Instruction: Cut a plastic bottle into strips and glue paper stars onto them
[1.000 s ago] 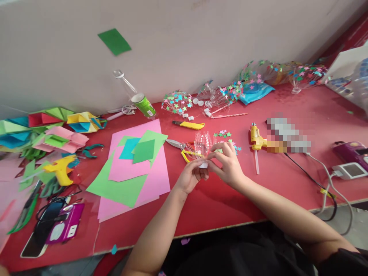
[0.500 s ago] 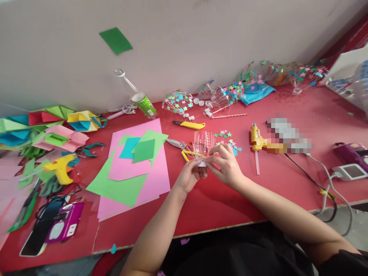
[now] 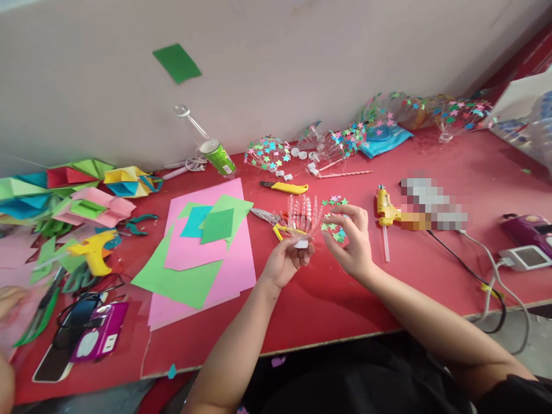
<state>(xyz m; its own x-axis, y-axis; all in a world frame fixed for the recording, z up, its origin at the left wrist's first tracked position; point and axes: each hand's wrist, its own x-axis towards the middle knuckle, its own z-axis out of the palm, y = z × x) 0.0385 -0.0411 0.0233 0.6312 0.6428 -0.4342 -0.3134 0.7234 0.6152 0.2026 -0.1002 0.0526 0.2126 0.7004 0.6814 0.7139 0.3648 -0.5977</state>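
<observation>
My left hand (image 3: 282, 264) is closed on the white-capped neck of a cut plastic bottle (image 3: 303, 215), whose clear strips fan out above it. The cap (image 3: 301, 244) shows at my fingertips. My right hand (image 3: 351, 241) is open, its fingers spread and apart from the bottle, beside small paper stars (image 3: 338, 232) in green, pink and blue. Partly hidden behind the bottle strips lie scissors (image 3: 266, 216) and a yellow-handled tool (image 3: 278, 232). A yellow utility knife (image 3: 287, 188) lies farther back.
A yellow glue gun (image 3: 385, 210) stands to the right, with cables nearby. Pink and green paper sheets (image 3: 176, 284) lie left. Star-covered bottle pieces (image 3: 267, 152) line the wall beside a green-labelled bottle (image 3: 222, 159). Another person's hand (image 3: 11, 299) is at far left.
My right hand has come away from the bottle cap, moving right and opening. My left hand keeps hold of the bottle. Another person's hand has appeared at the left edge.
</observation>
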